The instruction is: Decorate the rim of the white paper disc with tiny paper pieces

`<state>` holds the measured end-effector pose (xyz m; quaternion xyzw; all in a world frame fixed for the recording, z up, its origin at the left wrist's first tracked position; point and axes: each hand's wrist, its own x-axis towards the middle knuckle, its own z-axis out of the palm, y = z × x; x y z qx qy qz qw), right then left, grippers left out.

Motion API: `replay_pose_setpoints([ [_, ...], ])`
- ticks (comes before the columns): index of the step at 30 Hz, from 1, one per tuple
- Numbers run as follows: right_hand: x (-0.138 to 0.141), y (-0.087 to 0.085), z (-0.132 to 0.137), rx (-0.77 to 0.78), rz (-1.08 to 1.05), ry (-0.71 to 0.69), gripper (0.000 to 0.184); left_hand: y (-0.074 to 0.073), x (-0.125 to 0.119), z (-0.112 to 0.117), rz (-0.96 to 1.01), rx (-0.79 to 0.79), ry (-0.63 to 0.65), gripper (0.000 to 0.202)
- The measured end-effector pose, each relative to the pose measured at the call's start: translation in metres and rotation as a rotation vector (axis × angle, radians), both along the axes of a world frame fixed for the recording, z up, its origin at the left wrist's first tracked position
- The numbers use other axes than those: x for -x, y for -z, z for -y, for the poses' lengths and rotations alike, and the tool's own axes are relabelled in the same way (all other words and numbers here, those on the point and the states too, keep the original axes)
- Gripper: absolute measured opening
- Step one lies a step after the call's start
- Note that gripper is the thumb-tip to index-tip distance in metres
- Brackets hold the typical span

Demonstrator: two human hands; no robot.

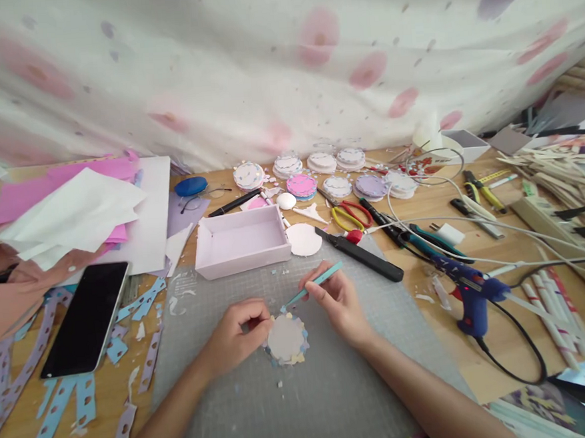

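Observation:
On the grey cutting mat (226, 410) lies a round paper disc (287, 339) with a pale grey middle and small blue, yellow and lilac paper pieces round its edge. My left hand (240, 333) is closed, its fingertips pinched at the disc's upper left rim. Turquoise tweezers (321, 282) are gripped in my right hand (339, 306). Their tip points down and left, close to a small blue piece (283, 309) at the disc's top edge. I cannot tell whether the tip touches it.
A pale box (244, 242) stands behind my hands, beside a black utility knife (365, 256). Several decorated discs (301, 186) line the back. At right are a blue glue gun (473, 293), pliers (439, 243) and cables. A phone (86, 320) and punched paper strips (53, 422) lie left.

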<state>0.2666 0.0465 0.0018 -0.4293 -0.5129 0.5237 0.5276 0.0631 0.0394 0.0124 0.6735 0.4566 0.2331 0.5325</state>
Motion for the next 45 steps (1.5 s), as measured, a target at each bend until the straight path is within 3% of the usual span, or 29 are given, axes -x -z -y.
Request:
replay_pose_setpoints([
  [19,0.0050,0.0042,0.0066,-0.065,0.051,-0.077,0.010,0.0006,0.0021,0.0003,0.014,0.036,0.014,0.023],
  [37,0.0027,0.0054,0.0069,-0.041,0.013,-0.084,0.008,0.0025,0.0002,-0.0001,0.035,-0.014,0.014,0.025],
  [45,0.0016,0.0060,0.0075,-0.108,0.064,-0.082,0.005,0.0034,0.0022,0.0019,0.027,-0.020,0.007,0.024],
])
